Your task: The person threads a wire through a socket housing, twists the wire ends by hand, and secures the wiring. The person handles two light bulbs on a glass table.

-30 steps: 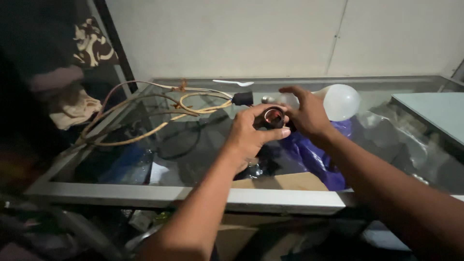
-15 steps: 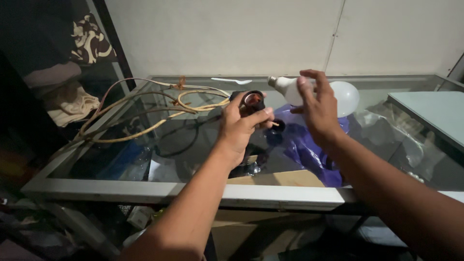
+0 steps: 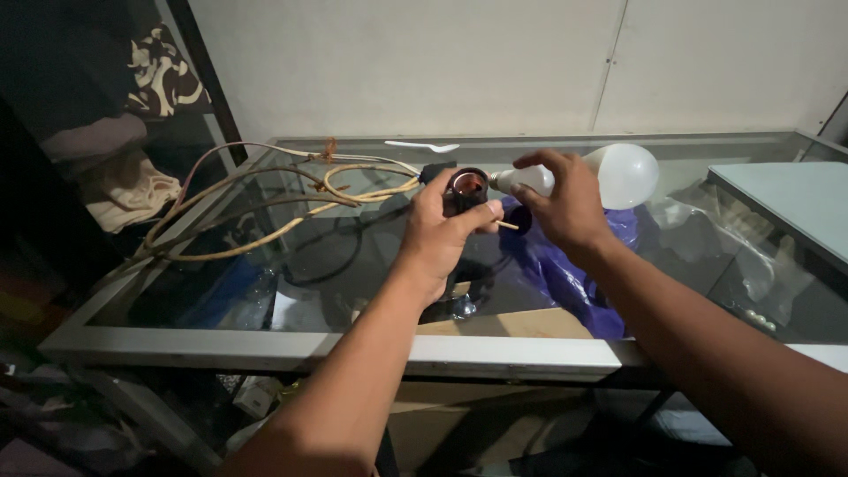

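Glass tabletop (image 3: 265, 340) lies below. Left hand (image 3: 442, 234) grips a black lamp socket (image 3: 466, 189); right hand (image 3: 570, 208), just beside, clasps a white bulb (image 3: 618, 175).

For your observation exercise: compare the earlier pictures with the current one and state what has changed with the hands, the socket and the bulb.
The left hand has raised the black lamp socket slightly and turned its open end up towards the camera. The right hand has shifted its grip to the neck of the white bulb, bringing the bulb's base beside the socket. The tangled cords, purple bag and glass table stayed put.
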